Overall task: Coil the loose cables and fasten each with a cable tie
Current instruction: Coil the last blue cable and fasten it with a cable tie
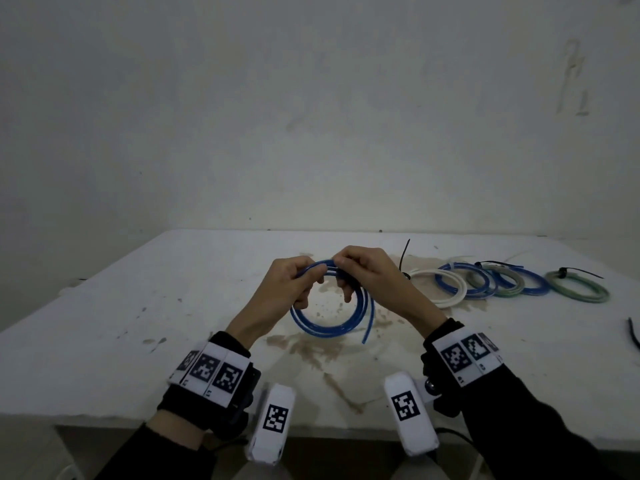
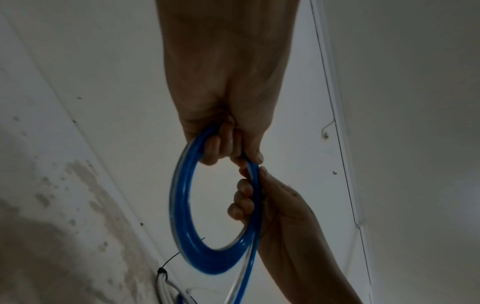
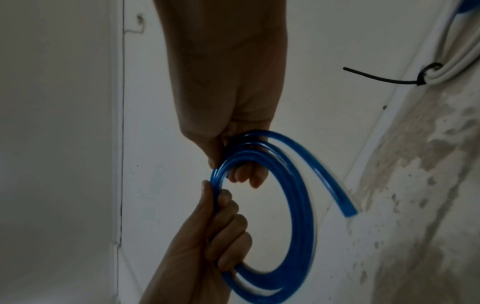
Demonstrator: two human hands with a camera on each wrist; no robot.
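A blue cable (image 1: 327, 328) is wound into a coil of about three turns and held upright above the middle of the white table (image 1: 138, 323). My left hand (image 1: 304, 282) grips the top of the coil from the left, fingers curled round the strands. Right beside it, my right hand (image 1: 346, 276) pinches the same top section. The cable's loose end (image 1: 365, 337) hangs free at the lower right. In the left wrist view the left hand (image 2: 233, 152) wraps the blue coil (image 2: 179, 205). In the right wrist view the right hand (image 3: 231, 166) clasps the coil (image 3: 298, 205), its cut end (image 3: 349, 211) sticking out.
Several coils lie in a row at the right of the table: white (image 1: 446, 292), blue (image 1: 462, 282), grey-green (image 1: 498, 284), blue (image 1: 535, 284) and green (image 1: 585, 291), some bound with black ties (image 1: 404, 254). A loose black tie (image 1: 633, 334) lies at the right edge. A wall stands behind.
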